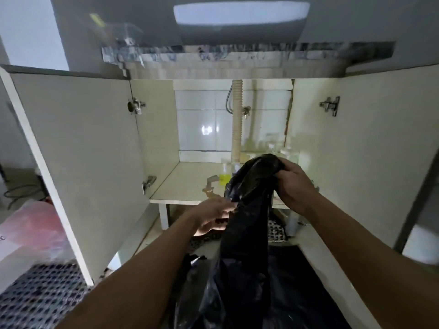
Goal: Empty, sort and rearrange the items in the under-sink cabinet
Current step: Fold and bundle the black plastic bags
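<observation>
The under-sink cabinet stands open with both doors swung wide. A black plastic bag hangs in front of its shelf. My right hand grips the bag's top edge, fingers curled round it. My left hand is lower, at the bag's left side, blurred; its fingers touch the plastic, the grip is unclear. A small bottle with yellow liquid stands on the shelf just behind the bag. Several clear bottles stand at the back right, partly hidden by the bag.
A pale drain hose runs down the cabinet's middle. The shelf has a brown stain. A pink plastic bag lies on the floor at left beside a patterned mat. More patterned cloth lies below the shelf.
</observation>
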`<state>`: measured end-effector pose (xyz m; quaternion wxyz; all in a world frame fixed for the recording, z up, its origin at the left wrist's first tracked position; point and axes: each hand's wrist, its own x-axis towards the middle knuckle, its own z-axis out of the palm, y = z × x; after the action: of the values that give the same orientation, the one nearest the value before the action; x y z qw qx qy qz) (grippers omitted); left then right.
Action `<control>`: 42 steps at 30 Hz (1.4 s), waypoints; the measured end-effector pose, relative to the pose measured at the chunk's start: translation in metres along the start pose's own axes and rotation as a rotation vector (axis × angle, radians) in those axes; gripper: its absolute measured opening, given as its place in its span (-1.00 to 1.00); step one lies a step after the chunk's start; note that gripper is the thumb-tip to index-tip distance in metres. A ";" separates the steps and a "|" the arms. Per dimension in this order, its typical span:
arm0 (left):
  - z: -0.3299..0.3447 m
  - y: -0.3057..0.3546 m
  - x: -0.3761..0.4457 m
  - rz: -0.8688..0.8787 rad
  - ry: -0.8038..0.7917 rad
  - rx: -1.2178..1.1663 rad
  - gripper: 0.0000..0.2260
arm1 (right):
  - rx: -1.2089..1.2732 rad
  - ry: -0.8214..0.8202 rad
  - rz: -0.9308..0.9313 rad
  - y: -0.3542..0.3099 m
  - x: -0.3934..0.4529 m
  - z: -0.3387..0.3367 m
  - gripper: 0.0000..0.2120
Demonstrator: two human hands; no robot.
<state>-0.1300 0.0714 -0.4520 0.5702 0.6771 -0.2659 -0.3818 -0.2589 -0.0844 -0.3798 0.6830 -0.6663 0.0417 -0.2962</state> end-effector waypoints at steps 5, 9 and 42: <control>0.011 0.010 0.007 0.260 0.074 -0.311 -0.72 | -0.389 0.034 0.003 -0.011 -0.010 -0.038 -0.67; 0.017 0.018 0.013 0.339 0.159 -0.317 -0.79 | -0.638 0.099 0.167 -0.006 -0.014 -0.067 -0.74; 0.064 0.025 -0.007 0.249 -0.167 0.390 -0.74 | -0.125 -0.236 0.172 -0.034 -0.024 -0.050 -0.60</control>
<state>-0.1845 0.0352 -0.4304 0.4473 0.7024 -0.4624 -0.3046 -0.3133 -0.1155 -0.3620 0.6633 -0.7316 0.0362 -0.1532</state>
